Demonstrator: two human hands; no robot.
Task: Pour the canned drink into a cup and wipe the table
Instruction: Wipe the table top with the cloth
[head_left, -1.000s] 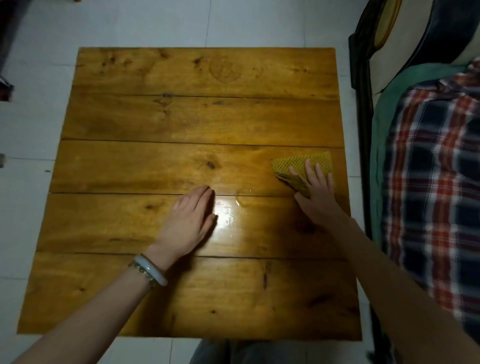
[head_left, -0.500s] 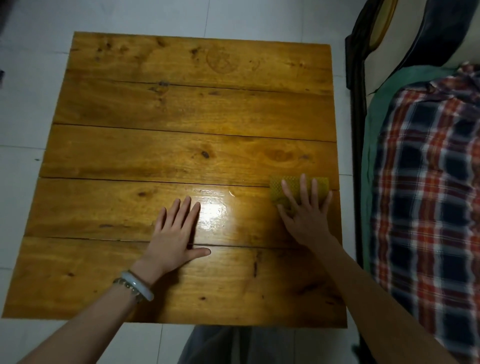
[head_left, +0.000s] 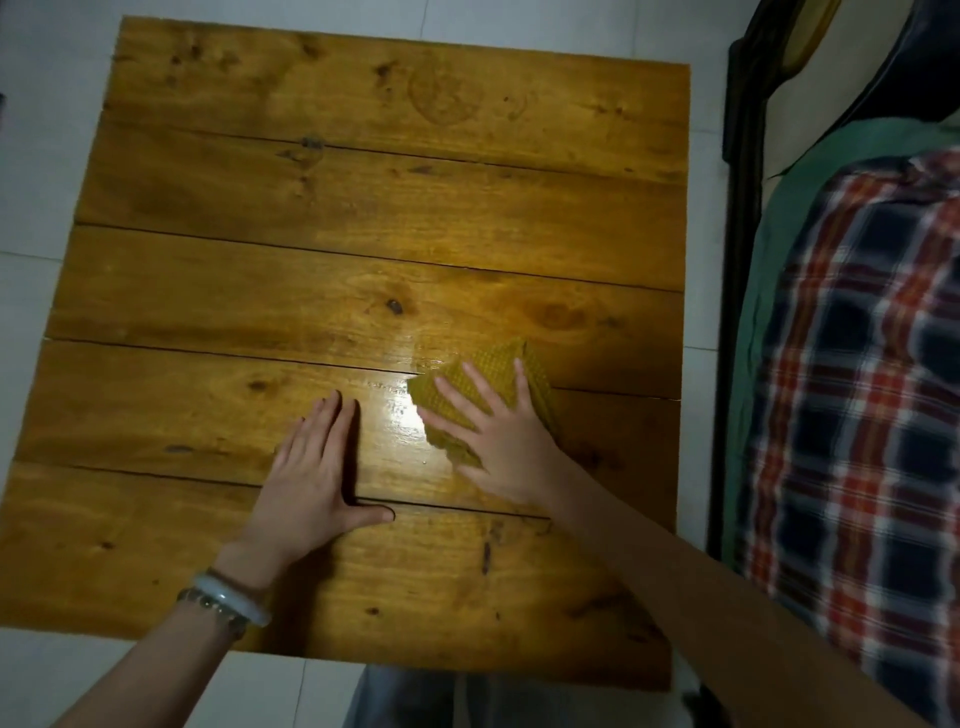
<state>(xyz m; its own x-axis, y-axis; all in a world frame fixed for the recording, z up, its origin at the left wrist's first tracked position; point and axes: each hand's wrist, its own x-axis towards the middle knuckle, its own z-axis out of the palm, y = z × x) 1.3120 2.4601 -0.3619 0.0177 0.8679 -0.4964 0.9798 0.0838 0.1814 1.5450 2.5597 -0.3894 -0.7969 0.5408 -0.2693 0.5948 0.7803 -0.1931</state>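
- Pale floor tiles (head_left: 47, 156) run down the left side of the view and along the near edge, with bare floor showing all round the left and far sides of the table.
- The wooden table (head_left: 337, 218) is made of wide planks running left to right, with dark seams between them – knots and stains mark the far planks, and most of its top lies bare.
- The left hand (head_left: 311, 475) lies flat, palm down, on the near-middle planks; its fingers are straight and close together, the thumb stuck out to the right, gripping nothing.
- A pale bangle (head_left: 234, 597) and a beaded bracelet (head_left: 210, 608) sit side by side on the left wrist.
- Just right of the left fingertips a glossy wet patch (head_left: 397, 415) catches the light, touching the left edge of the cloth.
- The yellow waffle-weave cloth (head_left: 493, 374) lies crumpled on the table, right of centre, across a plank seam.
- The right hand (head_left: 504, 441) presses flat on the cloth, fingers spread and extended over it – pinning it down, not curled round it.
- The table's right edge stands near a dark wooden frame (head_left: 732, 260), leaving only a narrow strip of floor.
- Beyond the frame lie green fabric (head_left: 769, 249) and a plaid cloth (head_left: 872, 389) in red, navy and white.
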